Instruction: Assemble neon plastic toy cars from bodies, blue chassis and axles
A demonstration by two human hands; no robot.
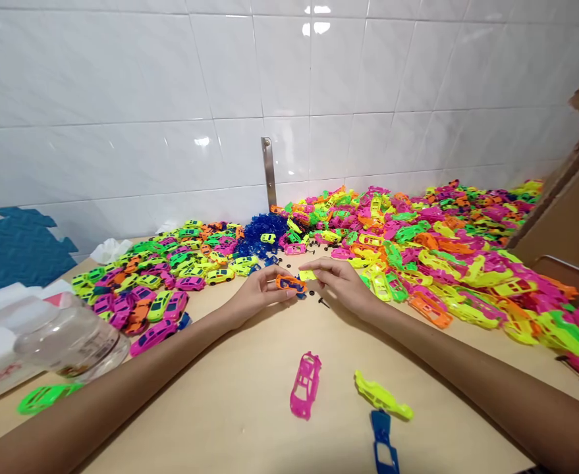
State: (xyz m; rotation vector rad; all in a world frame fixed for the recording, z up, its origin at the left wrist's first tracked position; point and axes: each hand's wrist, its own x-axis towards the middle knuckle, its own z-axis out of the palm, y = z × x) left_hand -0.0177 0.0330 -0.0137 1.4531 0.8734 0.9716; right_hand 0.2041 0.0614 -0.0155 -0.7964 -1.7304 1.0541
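Near the middle of the table, my left hand is closed on an orange toy car shell with dark blue showing inside it. Just to its right, my right hand pinches a small yellow piece, close against the orange shell. Whether the two pieces touch is too small to tell. Below the hands lie a small black wheel and a black axle. Dark blue parts are heaped beyond my left hand.
Assembled cars spread at left, beside a clear plastic jar. Loose shells pile up at right, near a cardboard box. In front lie a pink shell, a yellow shell and a blue part.
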